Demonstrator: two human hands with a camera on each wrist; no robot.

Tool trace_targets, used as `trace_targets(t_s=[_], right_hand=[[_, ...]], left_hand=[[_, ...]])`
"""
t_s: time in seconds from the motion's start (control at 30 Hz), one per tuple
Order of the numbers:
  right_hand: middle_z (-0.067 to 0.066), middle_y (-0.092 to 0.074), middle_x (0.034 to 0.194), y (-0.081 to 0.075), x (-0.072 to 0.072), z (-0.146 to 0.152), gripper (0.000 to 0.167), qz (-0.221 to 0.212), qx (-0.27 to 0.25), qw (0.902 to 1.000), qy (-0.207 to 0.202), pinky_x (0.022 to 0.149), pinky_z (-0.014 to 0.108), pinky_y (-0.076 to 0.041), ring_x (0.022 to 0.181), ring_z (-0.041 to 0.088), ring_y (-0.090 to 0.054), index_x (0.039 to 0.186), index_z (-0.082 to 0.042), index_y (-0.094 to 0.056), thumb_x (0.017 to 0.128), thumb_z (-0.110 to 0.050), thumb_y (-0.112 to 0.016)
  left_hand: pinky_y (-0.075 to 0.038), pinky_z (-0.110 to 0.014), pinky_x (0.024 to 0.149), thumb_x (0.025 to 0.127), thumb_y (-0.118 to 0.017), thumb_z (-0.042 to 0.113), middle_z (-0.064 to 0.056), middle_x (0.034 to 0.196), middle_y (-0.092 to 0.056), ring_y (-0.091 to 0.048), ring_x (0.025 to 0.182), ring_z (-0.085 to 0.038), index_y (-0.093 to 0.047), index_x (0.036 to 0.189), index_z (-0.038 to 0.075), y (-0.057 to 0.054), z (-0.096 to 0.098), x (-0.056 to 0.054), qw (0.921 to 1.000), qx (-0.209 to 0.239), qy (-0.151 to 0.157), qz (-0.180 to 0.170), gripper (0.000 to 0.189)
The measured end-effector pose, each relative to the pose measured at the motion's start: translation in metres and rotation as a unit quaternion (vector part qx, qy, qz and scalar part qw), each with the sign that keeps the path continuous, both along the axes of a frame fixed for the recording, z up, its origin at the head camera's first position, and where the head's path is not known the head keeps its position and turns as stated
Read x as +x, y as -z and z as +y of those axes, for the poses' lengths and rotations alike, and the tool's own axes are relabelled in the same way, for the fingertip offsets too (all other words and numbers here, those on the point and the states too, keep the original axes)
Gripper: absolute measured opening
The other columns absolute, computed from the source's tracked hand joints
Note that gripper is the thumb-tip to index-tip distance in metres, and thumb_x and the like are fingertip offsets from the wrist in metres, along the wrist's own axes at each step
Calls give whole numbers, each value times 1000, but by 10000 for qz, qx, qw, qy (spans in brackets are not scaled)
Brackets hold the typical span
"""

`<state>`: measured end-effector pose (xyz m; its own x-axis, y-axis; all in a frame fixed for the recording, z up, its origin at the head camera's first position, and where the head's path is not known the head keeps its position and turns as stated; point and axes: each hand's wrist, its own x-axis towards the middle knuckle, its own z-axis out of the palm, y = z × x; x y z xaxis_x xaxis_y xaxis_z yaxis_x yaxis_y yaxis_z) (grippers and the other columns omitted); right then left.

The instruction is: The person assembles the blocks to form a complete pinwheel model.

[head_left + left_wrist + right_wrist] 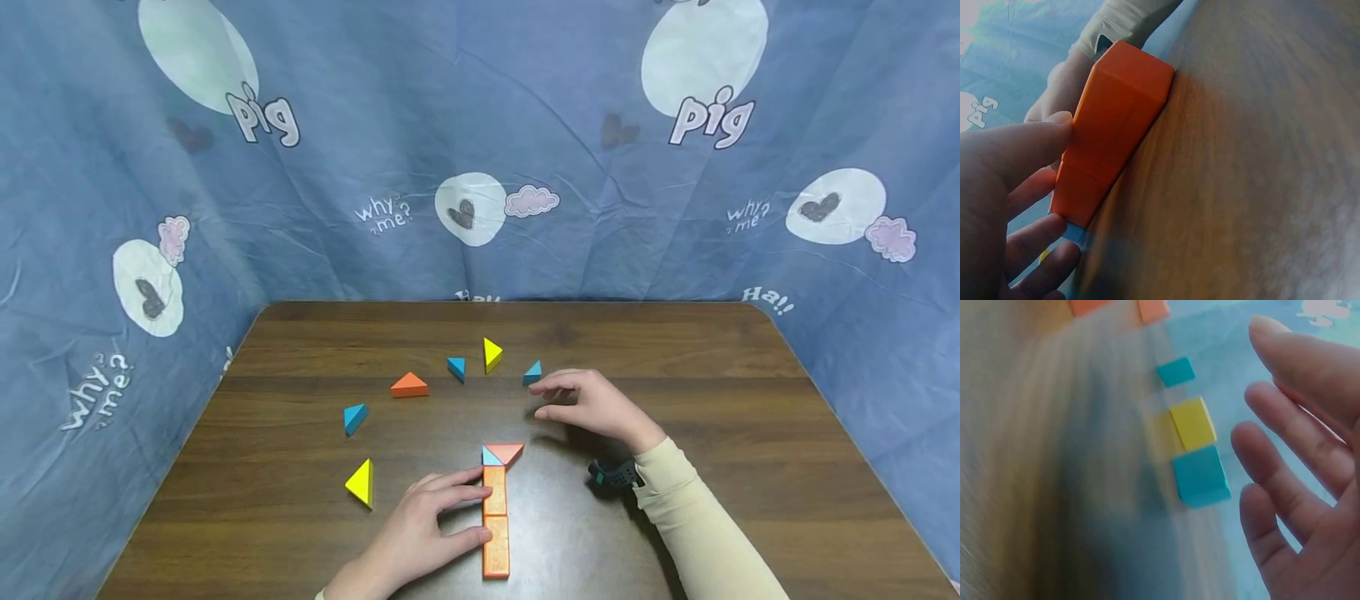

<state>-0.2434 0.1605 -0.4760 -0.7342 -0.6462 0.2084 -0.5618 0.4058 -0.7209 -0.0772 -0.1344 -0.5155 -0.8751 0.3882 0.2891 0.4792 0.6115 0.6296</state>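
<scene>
My left hand (431, 521) rests its fingertips and thumb along the left side of two orange rectangular blocks (496, 546) laid end to end. At their far end lie a small light-blue triangular block (491, 456) and a pinkish-orange triangular block (508, 452), touching each other. My right hand (588, 402) hovers over the table with loosely bent fingers and holds nothing. Just beyond its fingertips is a blue triangular block (532, 373). In the right wrist view that blue block (1201, 477) stands apart from the fingers.
Around the far and left side lie a yellow triangle (492, 355), a blue one (457, 368), an orange one (409, 386), another blue one (355, 418) and a yellow one (361, 484). A dark watch-like band (611, 473) is by the right wrist. A blue printed curtain (585, 250) hangs behind the wooden table (750, 500).
</scene>
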Motion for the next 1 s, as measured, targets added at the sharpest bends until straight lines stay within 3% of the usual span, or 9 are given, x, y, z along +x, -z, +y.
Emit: trace_targets(t_s=[0.2,0.43,0.67,1.0], right_hand=[[3,-70,114,-3,-15,6,44,22,-111,9999,99,82,42,-53,97,13,-65,121,-10,-71,86,-37,-78],[-4,-67,118,5,-26,9,46,21,-80,9994,346,83,40,-53,98,14,-65,125,-12,-69,86,-33,-79],[-3,-64,124,10,-35,12,47,31,-103,9984,547,82,41,-53,98,16,-65,128,-13,-67,86,-29,-79],[-3,-64,125,16,-49,12,51,-30,202,9983,544,84,35,-53,97,12,-64,133,-9,-63,87,-28,-78]], left_hand=[[-43,-42,96,84,-72,55,18,138,-55,-54,117,-8,-69,124,36,-1,0,0,9999,-29,-10,-122,45],[-43,-45,95,87,-70,54,14,138,-56,-55,117,-13,-69,125,33,-2,0,2,9999,-62,45,-134,43],[-44,-44,95,84,-72,55,17,138,-55,-54,118,-10,-69,123,36,-1,1,2,9999,7,-45,-106,44],[-43,-44,94,86,-71,54,14,138,-56,-55,116,-12,-69,125,32,-3,1,0,9999,-44,40,-107,44]])
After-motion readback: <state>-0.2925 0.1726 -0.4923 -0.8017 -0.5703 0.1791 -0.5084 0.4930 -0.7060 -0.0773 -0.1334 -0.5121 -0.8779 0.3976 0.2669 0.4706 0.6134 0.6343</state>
